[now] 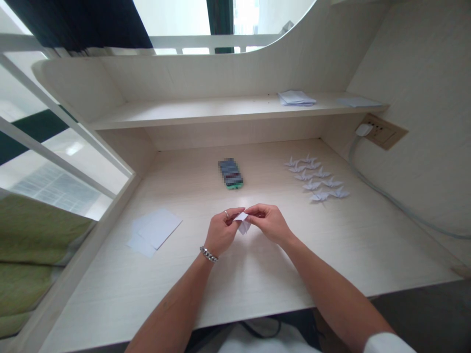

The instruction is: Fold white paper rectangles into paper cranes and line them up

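Between my two hands is a small piece of folded white paper (243, 224), raised a little over the desk. My left hand (222, 231) pinches its left side; a ring and a chain bracelet are on this hand and wrist. My right hand (270, 223) grips the paper's upper right side between thumb and fingers. Parts of the paper are hidden behind the fingertips. To the right, several white folded paper cranes (320, 196) stand in rows on the desk. Loose white paper sheets (162, 228) lie overlapping to the left.
A phone with a blurred screen (230, 172) lies on the pale desk (176, 294) beyond my hands. Above runs a shelf (206, 112) bearing a stack of paper (296, 97). A grey cable (397, 208) hangs from the wall socket (386, 131) at right. Rails border the left side.
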`<state>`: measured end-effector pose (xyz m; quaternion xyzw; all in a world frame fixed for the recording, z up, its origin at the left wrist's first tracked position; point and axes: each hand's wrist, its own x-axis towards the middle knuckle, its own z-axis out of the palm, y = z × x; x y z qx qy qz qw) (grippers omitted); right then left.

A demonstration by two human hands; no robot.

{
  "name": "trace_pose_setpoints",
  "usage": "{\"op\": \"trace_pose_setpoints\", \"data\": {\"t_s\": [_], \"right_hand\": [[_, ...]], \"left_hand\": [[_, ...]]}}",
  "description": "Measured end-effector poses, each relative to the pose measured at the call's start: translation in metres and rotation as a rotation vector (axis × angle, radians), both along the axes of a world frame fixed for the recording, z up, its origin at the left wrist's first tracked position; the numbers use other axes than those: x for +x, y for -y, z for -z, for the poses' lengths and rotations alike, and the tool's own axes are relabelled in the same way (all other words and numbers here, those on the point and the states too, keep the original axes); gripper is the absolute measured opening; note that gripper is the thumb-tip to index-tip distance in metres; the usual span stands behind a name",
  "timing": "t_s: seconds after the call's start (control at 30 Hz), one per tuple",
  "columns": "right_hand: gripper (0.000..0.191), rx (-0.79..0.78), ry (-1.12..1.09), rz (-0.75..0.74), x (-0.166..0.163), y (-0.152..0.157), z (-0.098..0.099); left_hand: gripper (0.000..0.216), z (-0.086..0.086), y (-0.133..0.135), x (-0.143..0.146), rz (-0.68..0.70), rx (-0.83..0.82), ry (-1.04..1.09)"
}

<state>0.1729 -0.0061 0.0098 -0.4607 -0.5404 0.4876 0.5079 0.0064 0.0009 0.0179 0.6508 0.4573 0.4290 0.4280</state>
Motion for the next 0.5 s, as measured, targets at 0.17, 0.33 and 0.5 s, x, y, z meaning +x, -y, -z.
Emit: {"op": "trace_pose_setpoints", "data": {"t_s": [0.17, 0.33, 0.5], "right_hand": [[0.012, 0.033, 0.094, 0.108, -0.0032, 0.0031, -0.0045], [0.013, 0.015, 0.071, 0.107, -0.0047, 0.0017, -0.0022], [0.022, 0.012, 0.016, 0.098, -0.006, -0.0018, 0.0037]], "left_hand": [[0.032, 0.0011, 0.0002, 0.0015, 0.025, -0.07, 0.083], [0.029, -0.0019, -0.0002, 0.0036, -0.011, -0.082, 0.104], [0.028, -0.0036, 0.0, 0.0049, -0.079, -0.059, 0.136]]}}
